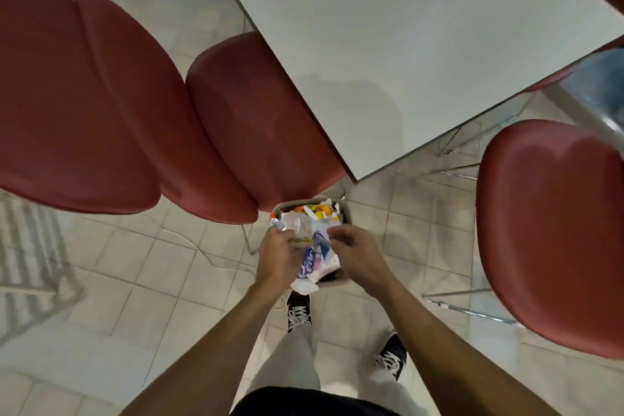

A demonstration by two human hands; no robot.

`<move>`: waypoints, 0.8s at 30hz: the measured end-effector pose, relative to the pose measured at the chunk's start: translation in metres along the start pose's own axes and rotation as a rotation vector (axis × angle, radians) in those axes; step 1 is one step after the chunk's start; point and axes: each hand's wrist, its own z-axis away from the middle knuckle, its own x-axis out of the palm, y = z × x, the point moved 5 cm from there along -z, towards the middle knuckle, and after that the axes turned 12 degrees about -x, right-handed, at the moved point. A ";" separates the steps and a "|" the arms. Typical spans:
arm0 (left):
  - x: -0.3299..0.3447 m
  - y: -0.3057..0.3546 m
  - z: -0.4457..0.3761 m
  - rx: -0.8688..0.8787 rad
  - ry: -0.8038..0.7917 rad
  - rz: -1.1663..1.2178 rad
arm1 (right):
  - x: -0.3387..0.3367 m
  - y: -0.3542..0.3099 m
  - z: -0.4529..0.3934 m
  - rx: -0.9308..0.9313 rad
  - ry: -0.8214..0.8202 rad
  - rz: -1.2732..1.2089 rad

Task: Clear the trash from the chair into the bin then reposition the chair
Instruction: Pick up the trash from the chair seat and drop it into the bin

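From the head view we look straight down on both hands held over the small beige bin point(344, 213), which stands on the tiled floor just beyond our shoes and between 2 red chairs. The left hand point(282, 255) is curled round a bundle of wrappers point(312, 248), clear plastic and a blue-and-white packet with yellow lettering, and it holds that bundle directly above the bin's mouth. The right hand point(354, 255) sits just beside the bundle on the other side, fingers bent; we cannot tell whether its fingertips pinch an edge of the plastic or hold nothing.

The relation that matters is vertical: the trash hangs over the opening, so we judge the drop needs only a release. The bin already looks heaped, with orange and white litter point(317, 209) at its far rim, so pieces could slide off onto the floor.

The nearer red chair point(256, 118) lies ahead and to the left, tucked partly under the white counter point(388, 78); the left hand is closer to it. Most of the bin is hidden by the hands and wrappers, and the chair legs are largely out of sight.
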 end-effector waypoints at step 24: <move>0.010 -0.028 -0.051 0.007 0.017 -0.126 | -0.006 0.061 0.032 0.204 0.266 -0.037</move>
